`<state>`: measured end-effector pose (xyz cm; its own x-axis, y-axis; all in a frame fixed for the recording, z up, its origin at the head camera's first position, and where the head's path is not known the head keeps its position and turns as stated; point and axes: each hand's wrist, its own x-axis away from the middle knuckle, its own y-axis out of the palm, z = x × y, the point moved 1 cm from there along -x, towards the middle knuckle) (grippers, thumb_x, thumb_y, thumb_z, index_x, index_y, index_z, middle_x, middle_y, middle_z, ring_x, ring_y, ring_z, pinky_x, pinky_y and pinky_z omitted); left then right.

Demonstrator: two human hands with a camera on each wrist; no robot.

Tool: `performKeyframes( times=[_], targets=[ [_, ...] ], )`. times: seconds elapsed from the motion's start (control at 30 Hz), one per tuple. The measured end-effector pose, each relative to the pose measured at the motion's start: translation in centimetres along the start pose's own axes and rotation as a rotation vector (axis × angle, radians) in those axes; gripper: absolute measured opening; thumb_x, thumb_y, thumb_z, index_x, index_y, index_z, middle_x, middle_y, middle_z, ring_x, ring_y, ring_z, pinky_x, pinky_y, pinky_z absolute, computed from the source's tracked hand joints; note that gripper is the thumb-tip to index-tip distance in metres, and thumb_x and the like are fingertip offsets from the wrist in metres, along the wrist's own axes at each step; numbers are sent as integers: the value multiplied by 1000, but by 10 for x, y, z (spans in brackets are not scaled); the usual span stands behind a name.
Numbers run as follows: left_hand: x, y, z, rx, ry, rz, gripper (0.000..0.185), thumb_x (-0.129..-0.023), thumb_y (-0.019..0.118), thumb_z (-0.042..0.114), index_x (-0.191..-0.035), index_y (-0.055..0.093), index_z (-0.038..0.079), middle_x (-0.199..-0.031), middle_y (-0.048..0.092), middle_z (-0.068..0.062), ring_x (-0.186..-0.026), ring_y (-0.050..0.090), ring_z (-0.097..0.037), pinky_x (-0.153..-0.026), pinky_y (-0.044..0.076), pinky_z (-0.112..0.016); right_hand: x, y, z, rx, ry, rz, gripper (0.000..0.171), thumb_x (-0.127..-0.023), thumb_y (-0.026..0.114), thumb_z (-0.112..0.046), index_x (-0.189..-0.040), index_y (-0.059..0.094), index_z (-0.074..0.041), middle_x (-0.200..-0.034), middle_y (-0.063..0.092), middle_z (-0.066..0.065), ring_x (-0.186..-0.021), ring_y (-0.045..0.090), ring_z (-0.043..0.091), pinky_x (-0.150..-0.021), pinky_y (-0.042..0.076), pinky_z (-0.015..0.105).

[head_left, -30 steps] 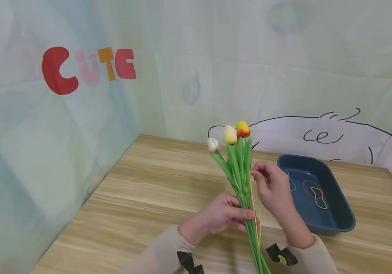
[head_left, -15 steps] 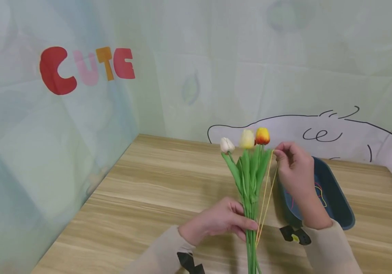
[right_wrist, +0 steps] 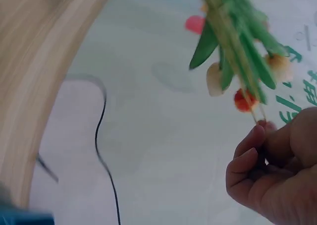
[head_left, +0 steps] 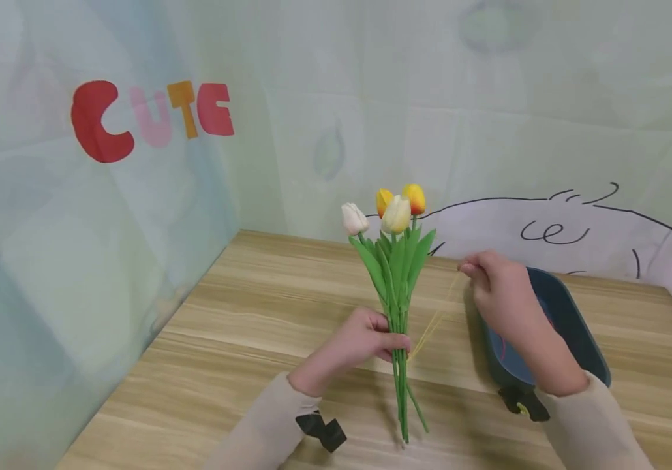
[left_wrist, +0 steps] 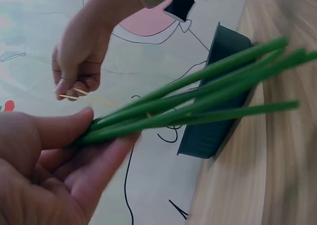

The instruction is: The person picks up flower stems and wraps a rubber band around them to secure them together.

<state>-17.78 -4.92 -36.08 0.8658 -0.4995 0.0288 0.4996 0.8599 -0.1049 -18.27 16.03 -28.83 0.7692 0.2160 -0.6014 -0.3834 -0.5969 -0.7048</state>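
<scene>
My left hand (head_left: 365,336) grips a bunch of tulips (head_left: 397,274) by its green stems, holding it nearly upright above the table. The blooms are white, cream and yellow-orange. Pinched between the thumb and fingers of my right hand (head_left: 503,294) is a yellow rubber band (head_left: 432,323), stretched out from the stems near the left fingers. In the left wrist view the stem ends (left_wrist: 267,81) point to the right, past the left thumb. The right wrist view shows the band running from the right fingertips along the flowers.
A dark blue tray (head_left: 577,333) stands on the wooden table (head_left: 242,339) at the right, partly hidden by my right forearm. A piece of a red rubber band (head_left: 503,349) shows inside it. Behind the table hangs a printed cloth (head_left: 301,143).
My right hand has moved right and up from the stems, stretching the rubber band out sideways. My left hand has lifted the tulips, after they first swung right and then back left.
</scene>
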Motion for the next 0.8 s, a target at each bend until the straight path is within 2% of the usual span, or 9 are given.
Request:
performKeyframes(
  times=[0.13, 0.23, 0.3, 0.47, 0.6, 0.7, 0.8],
  targets=[
    [-2, 0, -2, -41, 25, 115, 18, -87, 69, 4, -87, 69, -14, -83, 72, -21, -68, 66, -9, -70, 62, -30, 0, -5, -15, -169, 260, -37, 17, -98, 55, -9, -94, 65, 5, -76, 66, 12, -67, 61, 15, -50, 46, 19],
    [-6, 0, -4, -13, 42, 214, 18, -88, 69, 5, -89, 69, -13, -84, 71, -21, -69, 68, -12, -69, 62, -30, 4, -6, -33, -277, 349, -75, 21, -99, 54, -14, -97, 65, 3, -77, 65, 10, -68, 59, 7, -55, 49, 17],
    [-8, -2, -5, 33, 60, 277, 19, -88, 68, 5, -91, 68, -14, -86, 71, -22, -71, 70, -17, -70, 62, -31, 8, -4, -48, -383, 389, -82, 20, -98, 55, -14, -100, 67, 3, -80, 65, 9, -68, 60, 7, -61, 53, 16],
    [-13, -7, -8, 191, 120, 400, 22, -90, 66, 4, -95, 65, -17, -86, 70, -23, -72, 71, -17, -75, 61, -37, 25, 17, -86, -622, 379, 21, 11, -93, 60, 0, -97, 68, 7, -82, 67, 14, -69, 64, 7, -67, 58, 19],
    [-14, -10, -7, 322, 145, 520, 22, -90, 66, 4, -95, 65, -17, -75, 71, -11, -65, 67, -9, -68, 61, -28, 40, 47, -104, -773, 332, 69, 7, -90, 61, 5, -92, 67, 9, -83, 68, 21, -70, 64, 6, -68, 59, 22],
    [-14, -11, -5, 461, 122, 593, 18, -89, 67, 5, -92, 68, -13, -67, 69, -1, -59, 65, -7, -57, 56, -17, 50, 70, -110, -886, 289, 78, 8, -90, 60, 5, -92, 66, 10, -83, 67, 24, -71, 64, 6, -69, 60, 24],
    [-13, -13, 0, 598, 99, 608, 11, -90, 67, 7, -87, 70, -4, -71, 71, -2, -61, 68, -9, -60, 58, -18, 61, 88, -109, -974, 245, 56, 10, -91, 60, 3, -92, 64, 12, -81, 65, 25, -73, 64, 5, -70, 60, 26]
  ],
)
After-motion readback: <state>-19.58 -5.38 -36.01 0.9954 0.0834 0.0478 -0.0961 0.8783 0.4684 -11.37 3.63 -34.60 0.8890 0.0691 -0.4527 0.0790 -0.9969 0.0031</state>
